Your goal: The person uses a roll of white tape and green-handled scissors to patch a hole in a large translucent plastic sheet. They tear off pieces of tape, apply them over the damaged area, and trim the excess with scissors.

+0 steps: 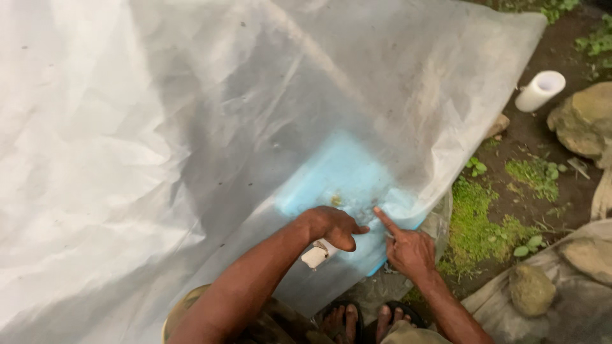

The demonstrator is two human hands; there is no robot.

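My left hand (pixel 331 226) is curled nearly closed around a small white object (pixel 315 256), maybe a stubby marker or cap, whose blunt end pokes out below my palm; I can't tell exactly what it is. I keep it tucked low in the fist so my knuckles can press down on the clear plastic sheet (pixel 210 134) and pin it flat. My right hand (pixel 408 250) lies just beside it, mostly folded, with only the forefinger (pixel 384 221) stretched out, its tip touching the sheet near its lower right edge. It holds nothing; the one straight finger seems to mark or steady a spot on the plastic.

Under both hands, showing through the sheet, sits a light blue flat thing (pixel 341 181), like a lid or board, which gives a firm backing here while the rest of the sheet billows up and away to the left and top, creased and dusty. My two feet in dark sandals (pixel 363 318) sit just below the sheet's lower edge, since I'm crouching over it.

Beyond the sheet's right edge lies bare soil with patches of moss (pixel 475 216). One white roll (pixel 540 90) lies well apart near the upper right. I count three stones: a big one (pixel 583 118) beside the roll, a small round one (pixel 530 288) at lower right, and another (pixel 590 255) by the right side
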